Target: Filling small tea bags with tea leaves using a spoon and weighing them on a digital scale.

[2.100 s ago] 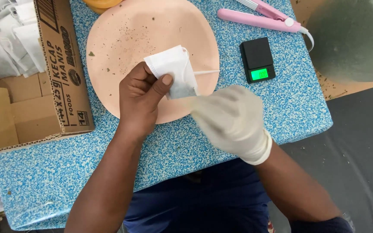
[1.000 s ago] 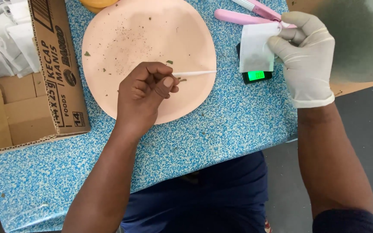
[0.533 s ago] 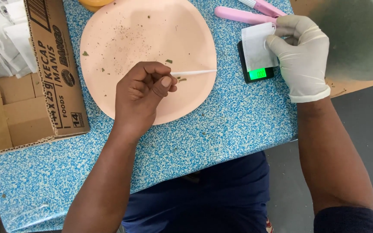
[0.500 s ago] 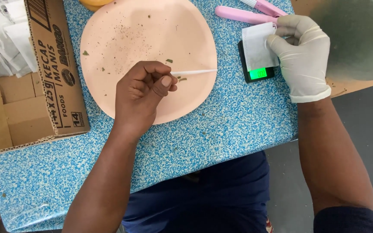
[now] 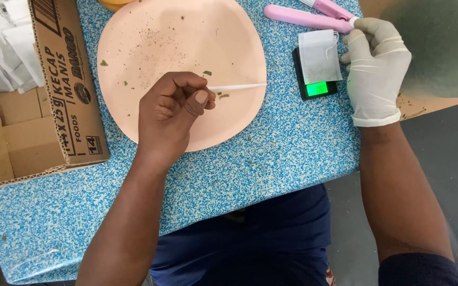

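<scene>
My bare left hand [image 5: 169, 112] rests over a round pink plate [image 5: 181, 37] strewn with dried leaf specks, and pinches a thin white stick [image 5: 238, 86] that points right. A small white filter bag [image 5: 319, 55] lies flat on a little black scale [image 5: 307, 87] with a lit green display. My right hand [image 5: 376, 69], in a white glove, hovers just right of the bag with its fingers loosely apart, the thumb close to the bag's edge and string.
A pink clamp-like tool [image 5: 303, 18] lies beyond the scale. An open cardboard box [image 5: 67, 85] holding white bags [image 5: 1, 47] stands at the left on the blue speckled table [image 5: 271, 153]. A grey-green round mass [image 5: 441, 42] sits at the upper right.
My right hand took the white bag from my left hand, carried it right, laid it on the scale and let go. My left hand stayed on the plate with the stick.
</scene>
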